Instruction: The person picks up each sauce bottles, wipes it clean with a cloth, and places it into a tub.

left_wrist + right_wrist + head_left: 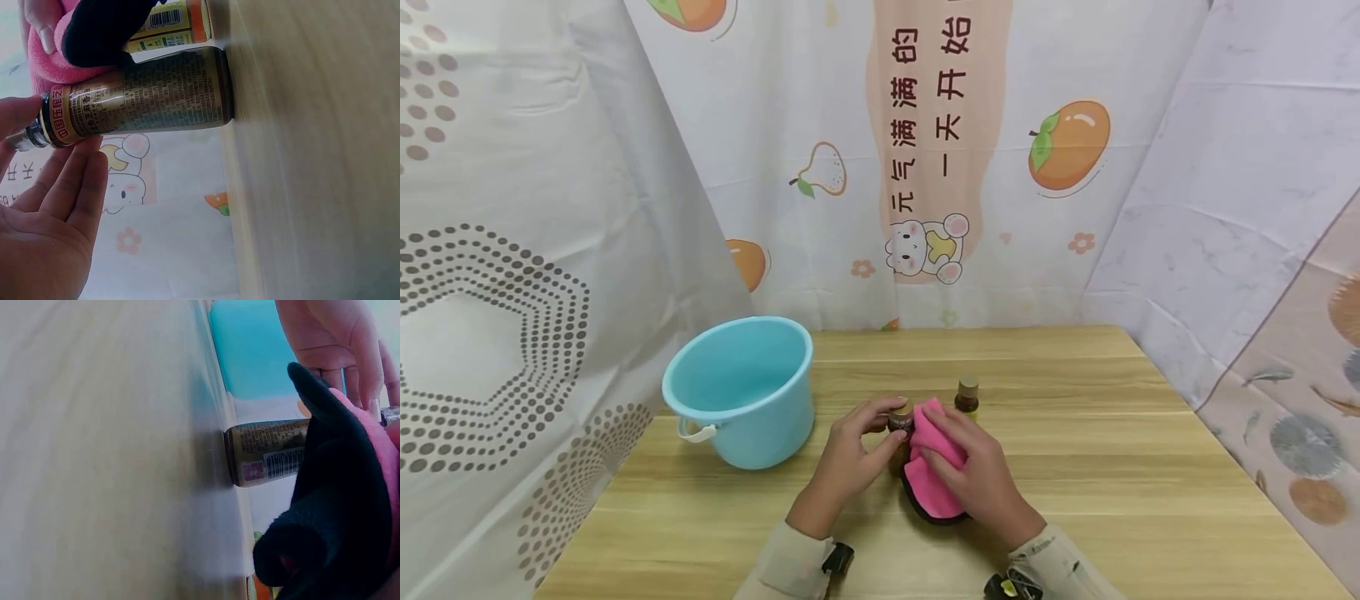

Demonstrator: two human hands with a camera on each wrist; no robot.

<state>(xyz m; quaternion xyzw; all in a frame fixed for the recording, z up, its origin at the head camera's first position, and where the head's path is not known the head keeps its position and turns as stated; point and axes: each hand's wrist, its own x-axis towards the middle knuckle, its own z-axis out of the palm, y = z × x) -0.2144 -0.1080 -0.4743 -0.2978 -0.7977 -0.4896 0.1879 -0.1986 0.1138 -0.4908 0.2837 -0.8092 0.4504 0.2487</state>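
A dark sauce bottle (pixel 162 94) with a gold-brown printed label stands upright on the wooden table. At its neck, my left hand (pixel 848 458) pinches it between thumb and fingers. My right hand (pixel 988 479) grips a bright pink cloth (pixel 934 487) with a black underside, pressed against the bottle's side near the top. In the right wrist view, the cloth's black side (pixel 337 506) hangs folded in front of part of the bottle, hiding its upper body. Just behind the right hand is a second bottle (pixel 967 392) with a gold cap, mostly hidden below the cap.
To the left stands a light blue bucket (pixel 767 429) with a white handle grip. The wooden table (pixel 1135 492) reaches back to a printed curtain (pixel 835 308), and more curtains hang at both sides.
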